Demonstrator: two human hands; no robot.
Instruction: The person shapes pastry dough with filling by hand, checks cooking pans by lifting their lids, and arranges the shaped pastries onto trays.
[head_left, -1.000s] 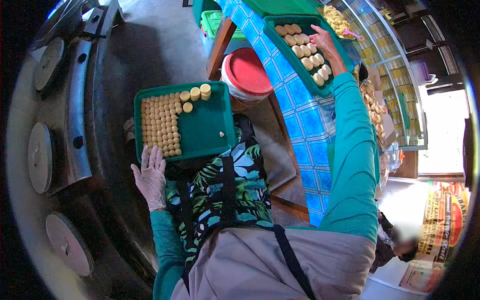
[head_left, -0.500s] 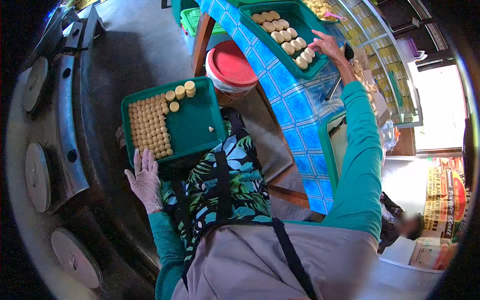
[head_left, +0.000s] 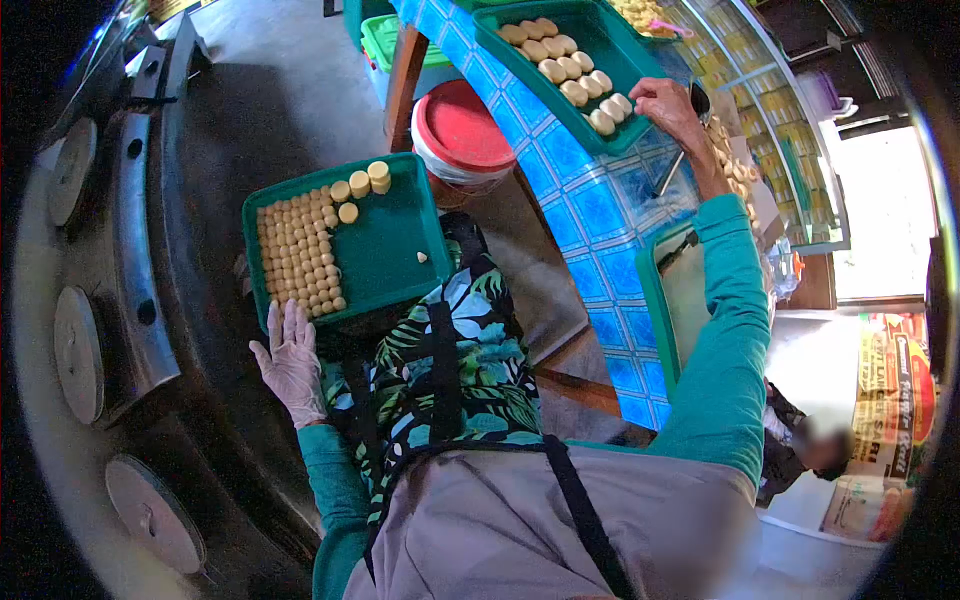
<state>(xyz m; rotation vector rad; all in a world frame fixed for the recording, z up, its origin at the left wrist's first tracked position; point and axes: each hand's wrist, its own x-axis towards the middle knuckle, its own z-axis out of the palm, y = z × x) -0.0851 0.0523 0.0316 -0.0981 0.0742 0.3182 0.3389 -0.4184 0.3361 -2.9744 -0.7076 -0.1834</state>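
My left hand (head_left: 290, 367), in a clear glove, lies with spread fingers at the near left corner of a green tray (head_left: 390, 285). Small round dough balls (head_left: 295, 255) fill that tray's left side, with a few larger pale discs (head_left: 359, 184) at the top and one small bit (head_left: 421, 257) on the right. My bare right hand (head_left: 672, 108) is beside the right rim of a second green tray (head_left: 565, 105), fingers bent together. Anything between those fingertips is too small to make out. Rows of oval dough pieces (head_left: 570, 68) lie in this second tray.
A blue tiled table (head_left: 590, 230) holds the second tray and another green-rimmed tray (head_left: 655, 310). Below it stands a red-lidded bucket (head_left: 463, 125). Round metal lids (head_left: 155, 513) line the dark stove at left. A person (head_left: 790, 455) is at the lower right, near a printed banner (head_left: 885, 410).
My right hand has moved from over the second tray to beyond its right rim, and its fingers have drawn together. The view has shifted, and my left hand stays by the near tray.
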